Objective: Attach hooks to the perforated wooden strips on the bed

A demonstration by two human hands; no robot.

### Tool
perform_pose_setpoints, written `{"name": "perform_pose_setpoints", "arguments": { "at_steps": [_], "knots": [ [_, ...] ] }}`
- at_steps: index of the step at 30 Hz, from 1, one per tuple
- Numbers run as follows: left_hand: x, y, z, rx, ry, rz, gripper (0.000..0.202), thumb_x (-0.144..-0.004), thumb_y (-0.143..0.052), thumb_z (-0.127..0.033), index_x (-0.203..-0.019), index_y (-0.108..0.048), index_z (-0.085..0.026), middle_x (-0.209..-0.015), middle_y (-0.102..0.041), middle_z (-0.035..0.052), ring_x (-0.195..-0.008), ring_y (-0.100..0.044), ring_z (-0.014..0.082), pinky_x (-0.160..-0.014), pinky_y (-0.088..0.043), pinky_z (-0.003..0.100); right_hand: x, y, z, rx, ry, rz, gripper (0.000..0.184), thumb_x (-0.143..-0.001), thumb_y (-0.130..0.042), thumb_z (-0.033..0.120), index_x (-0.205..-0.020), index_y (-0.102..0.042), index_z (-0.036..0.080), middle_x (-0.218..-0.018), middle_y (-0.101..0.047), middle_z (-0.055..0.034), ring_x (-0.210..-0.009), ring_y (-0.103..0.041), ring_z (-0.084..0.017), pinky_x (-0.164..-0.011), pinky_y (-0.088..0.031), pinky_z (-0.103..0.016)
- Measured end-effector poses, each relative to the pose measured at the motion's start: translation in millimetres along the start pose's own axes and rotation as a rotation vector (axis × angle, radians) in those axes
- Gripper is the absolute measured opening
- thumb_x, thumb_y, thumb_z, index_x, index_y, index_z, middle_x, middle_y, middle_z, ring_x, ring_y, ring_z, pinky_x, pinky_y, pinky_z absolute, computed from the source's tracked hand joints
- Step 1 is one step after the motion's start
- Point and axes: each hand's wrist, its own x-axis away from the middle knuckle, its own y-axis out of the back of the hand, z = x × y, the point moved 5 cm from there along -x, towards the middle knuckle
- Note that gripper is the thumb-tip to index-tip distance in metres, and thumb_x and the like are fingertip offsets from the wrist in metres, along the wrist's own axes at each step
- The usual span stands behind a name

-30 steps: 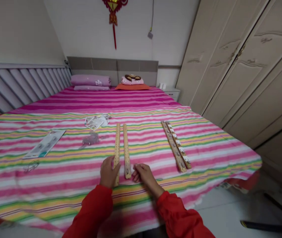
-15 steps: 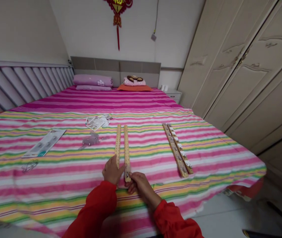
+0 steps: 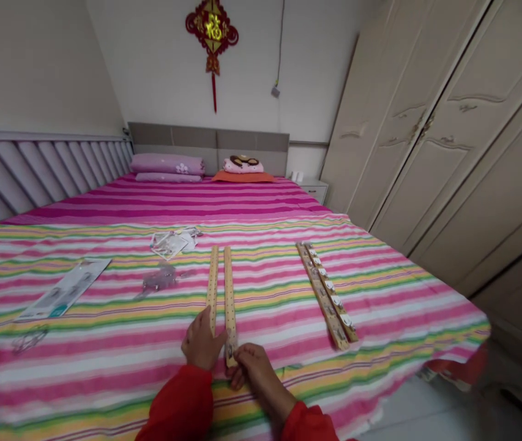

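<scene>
Two pale wooden strips with rows of holes [image 3: 221, 288] lie side by side on a striped pink bedspread [image 3: 104, 318], running away from me. My left hand [image 3: 200, 344] rests curled over the near end of the left strip, thumb against the right strip. My right hand [image 3: 251, 366] pinches a small metal piece at the near end of the right strip. Both arms wear red sleeves.
A second pair of wooden strips fitted with metal hooks [image 3: 327, 294] lies to the right. A flat card package [image 3: 63, 288], a clear bag of parts [image 3: 160, 277] and opened packets [image 3: 171, 242] lie to the left. Wardrobe doors [image 3: 426, 141] stand on the right, pillows [image 3: 166, 165] at the headboard.
My right hand has closed in from beside the right strip onto its near end. My left hand stays on the left strip. The view has tilted up slightly.
</scene>
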Motion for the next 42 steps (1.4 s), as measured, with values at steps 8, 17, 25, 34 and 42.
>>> {"name": "perform_pose_setpoints", "arguments": {
  "at_steps": [8, 17, 25, 34, 42],
  "knots": [
    [-4, -7.3, 8, -0.003, -0.049, -0.060, 0.069, -0.076, -0.051, -0.048, -0.140, -0.032, -0.027, -0.144, -0.040, 0.0076, -0.130, -0.039, 0.0283, -0.100, -0.036, 0.045, 2, 6, -2, -0.053, 0.088, -0.030, 0.033, -0.062, -0.064, 0.047, -0.064, -0.053, 0.016, -0.044, -0.064, -0.0048, -0.030, -0.053, -0.012, -0.033, -0.033, -0.017],
    [-2, -12.0, 13, 0.028, -0.099, -0.070, 0.074, -0.075, -0.056, -0.046, -0.142, -0.030, -0.026, -0.145, -0.039, 0.0087, -0.132, -0.037, 0.0287, -0.103, -0.032, 0.045, 10, 17, -1, -0.112, 0.087, -0.102, 0.036, -0.061, -0.068, 0.048, -0.063, -0.054, 0.015, -0.045, -0.064, -0.0060, -0.029, -0.052, -0.012, -0.030, -0.033, -0.017],
    [-3, 1.4, 16, 0.124, -0.157, -0.003, 0.063, -0.078, -0.053, -0.045, -0.135, -0.042, -0.023, -0.139, -0.048, 0.0078, -0.127, -0.043, 0.0250, -0.103, -0.035, 0.041, 20, 24, 7, -0.045, 0.026, -0.024, 0.049, -0.061, -0.070, 0.059, -0.064, -0.058, 0.012, -0.047, -0.064, -0.0057, -0.032, -0.056, -0.012, -0.031, -0.037, -0.018],
    [-89, 57.9, 38, 0.147, -0.249, -0.150, 0.033, -0.083, -0.045, -0.032, -0.106, -0.065, -0.019, -0.106, -0.071, 0.0061, -0.097, -0.065, 0.0184, -0.088, -0.047, 0.029, 19, 45, 0, -0.124, 0.128, -0.069, 0.057, -0.063, -0.067, 0.068, -0.073, -0.061, 0.012, -0.045, -0.061, -0.0026, -0.027, -0.048, -0.009, -0.028, -0.027, -0.016],
    [-156, 90.7, 18, -0.278, -0.259, -0.291, 0.034, -0.085, -0.042, -0.025, -0.105, -0.066, -0.014, -0.116, -0.064, 0.0154, -0.115, -0.052, 0.0294, -0.096, -0.036, 0.043, 18, 48, -4, -0.168, 0.123, -0.021, 0.053, -0.064, -0.068, 0.066, -0.075, -0.062, 0.014, -0.049, -0.063, -0.0040, -0.029, -0.048, -0.009, -0.031, -0.027, -0.017]
  ]
}}
